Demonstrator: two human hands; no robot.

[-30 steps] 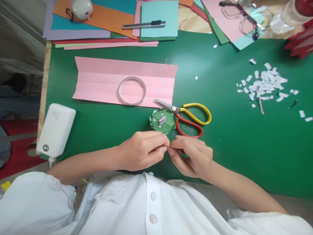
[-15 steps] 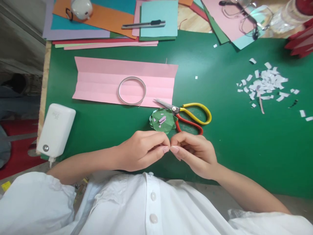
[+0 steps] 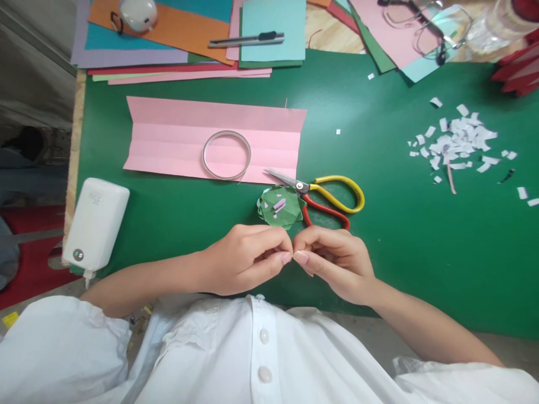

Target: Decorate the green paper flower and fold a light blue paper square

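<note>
- Now pinching thumb to forefinger with the left hand and the right hand, tip to tip above the green table.
- Cannot tell what, if anything, between the fingertips.
- Just beyond the hands, on the table: green paper piece, with lilac scraps on top.
- Just beside it: scissors, points over the pink sheet.

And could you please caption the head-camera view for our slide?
Left hand and right hand pinched close together near red-and-yellow-handled scissors.
</note>
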